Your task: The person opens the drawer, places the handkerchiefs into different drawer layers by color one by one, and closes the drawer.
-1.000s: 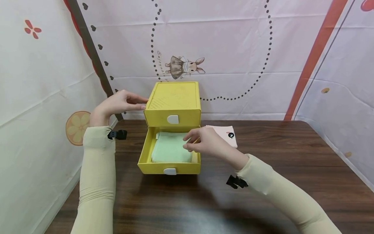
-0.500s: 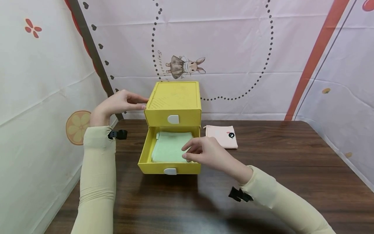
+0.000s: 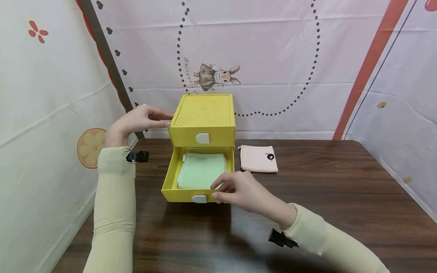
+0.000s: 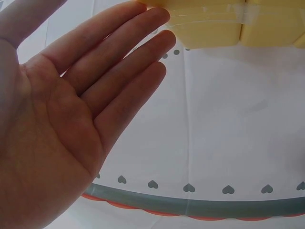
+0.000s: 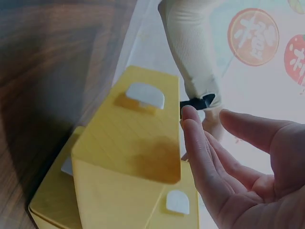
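A yellow drawer box (image 3: 203, 110) stands on the table, its upper drawer (image 3: 184, 137) closed. The drawer beneath, an open drawer (image 3: 181, 196), sticks out and holds a folded pale green towel (image 3: 199, 170). My left hand (image 3: 140, 120) rests its fingertips on the box's upper left side; in the left wrist view its fingers (image 4: 128, 76) lie straight. My right hand (image 3: 244, 191) hovers at the open drawer's front right corner, holding nothing. In the right wrist view its loosely bent fingers (image 5: 202, 152) and thumb stand apart, beside the drawer front with its white pull tab (image 5: 145, 95).
A folded pink towel (image 3: 258, 159) lies on the dark wooden table (image 3: 327, 178) just right of the box. A printed cloth (image 3: 273, 57) hangs behind and at both sides. Another closed drawer (image 5: 57, 195) shows low in the right wrist view.
My right hand has moved from over the green towel toward me, to the open drawer's front right corner, uncovering the pink towel. The left hand and the box have stayed put.
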`<state>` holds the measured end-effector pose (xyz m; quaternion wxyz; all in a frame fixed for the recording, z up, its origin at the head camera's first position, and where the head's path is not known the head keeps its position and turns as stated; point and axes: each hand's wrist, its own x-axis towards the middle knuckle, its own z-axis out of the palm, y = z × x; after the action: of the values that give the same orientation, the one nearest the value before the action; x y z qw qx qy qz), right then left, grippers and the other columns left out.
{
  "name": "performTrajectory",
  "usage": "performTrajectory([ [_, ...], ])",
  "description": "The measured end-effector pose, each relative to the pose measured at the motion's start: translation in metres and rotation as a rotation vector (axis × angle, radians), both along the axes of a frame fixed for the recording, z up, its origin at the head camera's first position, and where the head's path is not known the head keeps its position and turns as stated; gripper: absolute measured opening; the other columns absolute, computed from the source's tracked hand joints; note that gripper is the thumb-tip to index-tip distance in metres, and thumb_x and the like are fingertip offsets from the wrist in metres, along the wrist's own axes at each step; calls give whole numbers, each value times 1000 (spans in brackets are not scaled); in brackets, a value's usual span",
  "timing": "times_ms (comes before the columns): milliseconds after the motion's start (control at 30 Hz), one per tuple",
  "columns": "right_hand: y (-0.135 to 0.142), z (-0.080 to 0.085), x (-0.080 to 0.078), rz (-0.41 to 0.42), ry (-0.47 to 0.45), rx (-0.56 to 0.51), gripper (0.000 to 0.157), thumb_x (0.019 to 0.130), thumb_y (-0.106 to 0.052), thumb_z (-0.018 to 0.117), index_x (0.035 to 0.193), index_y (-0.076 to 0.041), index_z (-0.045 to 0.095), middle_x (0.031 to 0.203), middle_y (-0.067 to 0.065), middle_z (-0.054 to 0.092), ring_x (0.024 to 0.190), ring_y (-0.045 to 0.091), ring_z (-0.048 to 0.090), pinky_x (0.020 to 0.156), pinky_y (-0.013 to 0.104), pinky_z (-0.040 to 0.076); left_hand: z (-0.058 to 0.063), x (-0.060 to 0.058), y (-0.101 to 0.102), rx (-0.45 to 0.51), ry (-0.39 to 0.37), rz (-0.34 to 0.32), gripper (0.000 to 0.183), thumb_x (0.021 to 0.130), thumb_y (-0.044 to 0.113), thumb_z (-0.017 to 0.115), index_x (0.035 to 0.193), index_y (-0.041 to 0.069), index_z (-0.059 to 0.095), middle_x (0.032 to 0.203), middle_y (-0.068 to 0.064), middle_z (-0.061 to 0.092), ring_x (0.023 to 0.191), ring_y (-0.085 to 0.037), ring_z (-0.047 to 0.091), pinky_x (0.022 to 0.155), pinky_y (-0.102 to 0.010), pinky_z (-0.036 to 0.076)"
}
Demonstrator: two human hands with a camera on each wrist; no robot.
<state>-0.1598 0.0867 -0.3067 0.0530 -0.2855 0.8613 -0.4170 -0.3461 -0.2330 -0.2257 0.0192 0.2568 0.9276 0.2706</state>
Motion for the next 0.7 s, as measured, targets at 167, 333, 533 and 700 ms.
performTrajectory([
  [167, -2, -8, 6, 22, -6, -1, 17, 88, -20, 69, 100, -9, 69, 78, -3, 73, 70, 5, 67, 64, 21, 50, 0, 0, 0, -3, 3, 0, 47, 84, 48, 68, 124, 24, 65, 123, -2, 65, 109, -19, 61, 90, -45, 49],
  [333, -5, -16, 11, 22, -6, 23, 17, 88, -21, 69, 100, -10, 70, 78, -4, 73, 69, 5, 67, 62, 21, 50, 1, 2, 0, -7, 8, 5, 45, 84, 47, 68, 123, 24, 65, 123, -2, 65, 108, -19, 61, 89, -44, 49],
  [533, -9, -28, 11, 14, -37, 45, 16, 87, -20, 69, 100, -11, 70, 79, -3, 73, 68, 7, 67, 59, 20, 50, 2, 3, 0, -3, 9, 0, 45, 85, 46, 68, 123, 23, 66, 122, -3, 65, 108, -20, 61, 89, -44, 49],
  [700, -12, -38, 9, 8, -58, 57, 19, 87, -20, 70, 102, -9, 71, 78, -3, 73, 68, 5, 67, 58, 19, 50, 2, 1, 1, -1, -5, 3, 46, 83, 48, 68, 123, 24, 66, 123, -4, 65, 109, -20, 61, 90, -46, 49],
])
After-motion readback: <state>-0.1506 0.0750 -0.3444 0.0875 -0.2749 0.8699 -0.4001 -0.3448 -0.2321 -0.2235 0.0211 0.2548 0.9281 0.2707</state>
